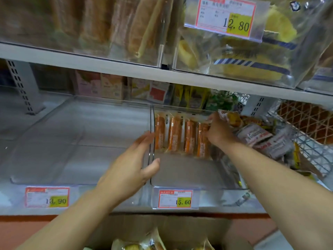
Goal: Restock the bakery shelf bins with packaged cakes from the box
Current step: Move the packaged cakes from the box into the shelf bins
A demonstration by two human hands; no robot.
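Four packaged cakes (182, 136), orange under clear wrap, are stood on edge in a row at the back of a clear bin (189, 186) on the lower shelf (100, 211). The rightmost cake (202, 143) is gripped near its top by the right hand (219, 131), whose fingers are curled over the wrapper; the view there is blurred, so the exact hold cannot be made out. The bin's left wall is held by the left hand (131, 165), with the thumb laid inside the bin and the fingers stretched along the outside, seen through the plastic.

Below the hands, a cardboard box (180, 226) is seen at the bottom edge, with more wrapped cakes (153, 244) in it. A price tag (174, 199) reading 15.60 is fixed to the front of the bin.

Just to the left, touching wall to wall, a second clear bin (54, 141) is set, tagged 13.90 (47, 197). To the right, a wire basket (310, 147) is heaped with mixed wrapped snacks (261, 136), some pressed against the right forearm. Small cartons (100, 85) are lined up behind the bins.

Overhead, the upper shelf (108, 68) is loaded with clear bins of long loaves (108, 24) and yellow cakes (252, 67), under a tag (225, 15) marked 12.80.
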